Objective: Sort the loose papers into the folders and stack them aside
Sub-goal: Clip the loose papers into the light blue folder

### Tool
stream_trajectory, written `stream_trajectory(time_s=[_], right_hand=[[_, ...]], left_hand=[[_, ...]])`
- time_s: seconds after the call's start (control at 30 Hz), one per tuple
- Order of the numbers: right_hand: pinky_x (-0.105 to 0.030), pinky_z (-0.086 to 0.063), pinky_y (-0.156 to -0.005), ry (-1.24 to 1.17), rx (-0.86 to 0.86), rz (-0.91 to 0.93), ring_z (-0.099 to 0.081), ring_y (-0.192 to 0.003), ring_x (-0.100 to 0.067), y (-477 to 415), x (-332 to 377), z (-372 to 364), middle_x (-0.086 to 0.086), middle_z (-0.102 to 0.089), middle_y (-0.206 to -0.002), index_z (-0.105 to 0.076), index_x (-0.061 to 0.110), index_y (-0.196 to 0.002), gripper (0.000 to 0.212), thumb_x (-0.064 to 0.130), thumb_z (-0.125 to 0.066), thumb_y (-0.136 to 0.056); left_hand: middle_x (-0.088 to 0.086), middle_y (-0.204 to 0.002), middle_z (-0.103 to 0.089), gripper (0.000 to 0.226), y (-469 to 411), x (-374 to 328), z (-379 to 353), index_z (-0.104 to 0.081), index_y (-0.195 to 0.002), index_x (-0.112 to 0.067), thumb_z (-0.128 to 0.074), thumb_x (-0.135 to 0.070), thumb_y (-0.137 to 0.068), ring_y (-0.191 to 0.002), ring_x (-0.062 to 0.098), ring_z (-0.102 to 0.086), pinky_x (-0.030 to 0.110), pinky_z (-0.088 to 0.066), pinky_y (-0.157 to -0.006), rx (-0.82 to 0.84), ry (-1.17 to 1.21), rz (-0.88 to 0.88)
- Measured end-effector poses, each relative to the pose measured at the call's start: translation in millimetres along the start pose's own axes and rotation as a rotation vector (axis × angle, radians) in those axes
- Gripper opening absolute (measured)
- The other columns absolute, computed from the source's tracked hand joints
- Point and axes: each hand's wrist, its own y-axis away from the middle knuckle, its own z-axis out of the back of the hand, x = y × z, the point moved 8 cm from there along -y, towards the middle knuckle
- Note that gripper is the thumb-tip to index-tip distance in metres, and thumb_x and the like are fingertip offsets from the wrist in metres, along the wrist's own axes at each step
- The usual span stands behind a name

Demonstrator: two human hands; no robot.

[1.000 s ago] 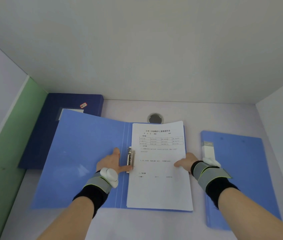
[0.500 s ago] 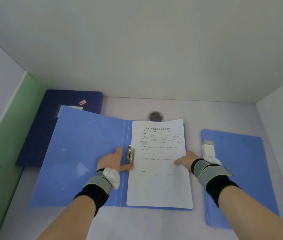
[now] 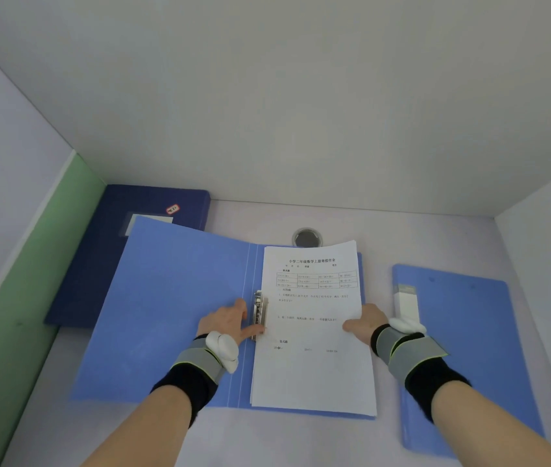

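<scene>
An open light blue folder (image 3: 173, 305) lies flat in the middle of the desk. A stack of printed white papers (image 3: 314, 332) rests on its right half, beside the metal clip (image 3: 260, 313) at the spine. My left hand (image 3: 230, 320) lies on the folder just left of the clip, thumb touching the clip's lower end. My right hand (image 3: 363, 323) holds the right edge of the paper stack, thumb on top. A closed light blue folder (image 3: 463, 345) lies to the right.
A dark blue box file (image 3: 122, 251) lies at the back left, partly under the open folder's cover. A round cable grommet (image 3: 307, 237) sits in the desk behind the papers. White partition walls close the back and right; a green panel (image 3: 14, 315) runs along the left.
Both hands stay in nearly the same place on the clip and the paper edge. The view has tilted slightly; nothing else has moved.
</scene>
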Motion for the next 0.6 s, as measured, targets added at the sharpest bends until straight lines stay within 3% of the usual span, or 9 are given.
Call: stream_trajectory(time_s=[0.17, 0.23, 0.3, 0.4, 0.53, 0.6], right_hand=[[-0.034, -0.057, -0.081, 0.298, 0.018, -0.028, -0.069, -0.091, -0.028, 14, 2, 16, -0.006, -0.071, -0.099, -0.061, 0.013, -0.105, 0.053, 0.050, -0.065, -0.067], [-0.028, -0.050, -0.076, 0.459, -0.024, -0.029, -0.067, -0.099, -0.026, 27, 10, 27, -0.004, -0.067, -0.102, -0.056, 0.015, -0.104, 0.052, 0.056, -0.063, -0.072], [-0.026, -0.046, -0.079, 0.616, -0.097, -0.013, -0.063, -0.107, -0.023, 35, 21, 36, -0.005, -0.064, -0.117, -0.055, 0.013, -0.115, 0.053, 0.053, -0.058, -0.081], [-0.029, -0.049, -0.088, 0.729, -0.140, 0.035, -0.063, -0.108, -0.024, 38, 38, 33, -0.006, -0.063, -0.122, -0.055, 0.011, -0.119, 0.049, 0.047, -0.053, -0.086], [-0.028, -0.045, -0.083, 0.798, -0.104, 0.196, -0.060, -0.112, -0.027, 44, 70, 2, -0.008, -0.058, -0.128, -0.049, 0.010, -0.123, 0.042, 0.037, -0.049, -0.091], [-0.029, -0.044, -0.087, 0.806, -0.074, 0.295, -0.056, -0.115, -0.026, 49, 85, -19, -0.008, -0.054, -0.130, -0.047, 0.011, -0.125, 0.039, 0.032, -0.046, -0.092]], left_hand=[[-0.005, -0.083, -0.052, 0.025, 5, 4, 6, -0.040, -0.082, -0.023, -0.048, -0.045, -0.090, -0.074, 0.020, -0.050, 0.028, -0.040, -0.065, -0.025, 0.145, -0.017], [-0.004, -0.079, -0.051, 0.023, 10, 8, 14, -0.039, -0.077, -0.023, -0.048, -0.039, -0.092, -0.073, 0.020, -0.048, 0.027, -0.039, -0.065, -0.048, 0.186, -0.029], [-0.002, -0.080, -0.053, 0.017, 14, 13, 23, -0.041, -0.081, -0.020, -0.047, -0.031, -0.092, -0.072, 0.020, -0.048, 0.027, -0.040, -0.064, -0.077, 0.197, -0.033], [-0.003, -0.084, -0.057, 0.012, 17, 22, 31, -0.042, -0.084, -0.020, -0.046, -0.029, -0.092, -0.074, 0.020, -0.052, 0.028, -0.044, -0.065, -0.112, 0.179, -0.022], [-0.005, -0.084, -0.058, 0.009, 25, 35, 51, -0.046, -0.083, -0.022, -0.049, -0.027, -0.090, -0.076, 0.019, -0.056, 0.027, -0.046, -0.066, -0.203, 0.210, -0.021], [-0.004, -0.085, -0.060, 0.008, 28, 43, 62, -0.051, -0.086, -0.019, -0.051, -0.026, -0.090, -0.078, 0.020, -0.059, 0.029, -0.049, -0.068, -0.250, 0.212, -0.022]])
